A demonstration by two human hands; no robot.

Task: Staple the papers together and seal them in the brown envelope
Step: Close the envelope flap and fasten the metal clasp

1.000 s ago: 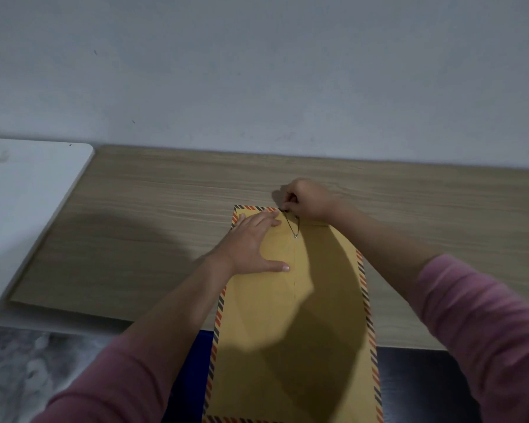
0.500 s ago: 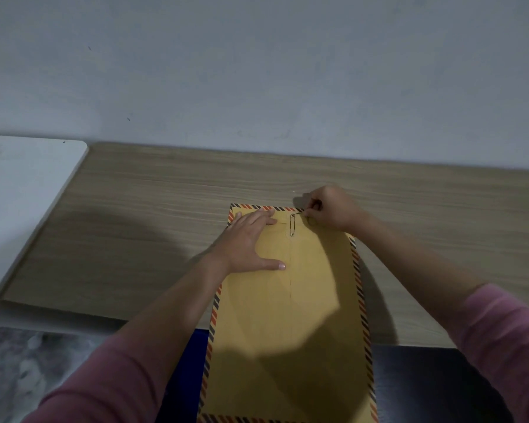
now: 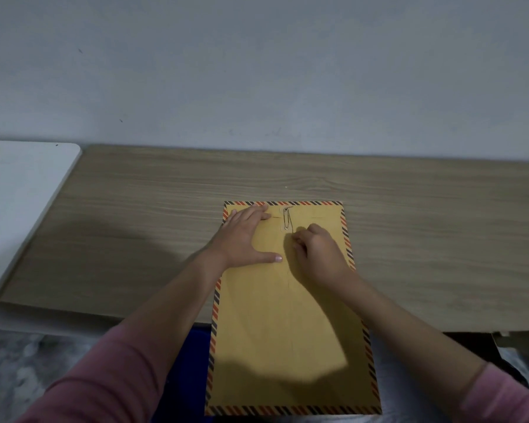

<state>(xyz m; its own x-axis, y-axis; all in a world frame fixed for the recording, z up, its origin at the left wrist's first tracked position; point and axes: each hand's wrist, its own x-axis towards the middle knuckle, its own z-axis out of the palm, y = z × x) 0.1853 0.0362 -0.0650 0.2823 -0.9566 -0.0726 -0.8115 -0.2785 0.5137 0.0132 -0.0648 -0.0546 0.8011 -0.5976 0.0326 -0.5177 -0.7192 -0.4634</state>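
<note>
A brown envelope (image 3: 287, 315) with a red-and-dark striped border lies flat and lengthwise on the wooden table (image 3: 135, 233), its near end hanging past the table's front edge toward six o'clock. Its flap is folded down at the twelve o'clock end, and whatever is inside cannot be seen; no loose papers show anywhere.

At the top centre of the envelope sit two small round fasteners (image 3: 286, 218), one above the other, with a thin dark string (image 3: 289, 221) looped between them and trailing down toward five o'clock.

The left hand (image 3: 245, 236) lies flat on the envelope at about eleven o'clock of its centre, fingers straight and pointing to the top edge, thumb spread out toward three o'clock; it presses the paper and grasps nothing. The right hand (image 3: 315, 254) rests just beside it at about one o'clock, fingers curled, fingertips pinching the free end of the string just below the lower fastener.

Both forearms come in from six o'clock in pink sleeves (image 3: 110, 377). A white surface (image 3: 19, 193) adjoins the table at nine o'clock, and a pale wall (image 3: 257, 71) stands behind at twelve o'clock.
</note>
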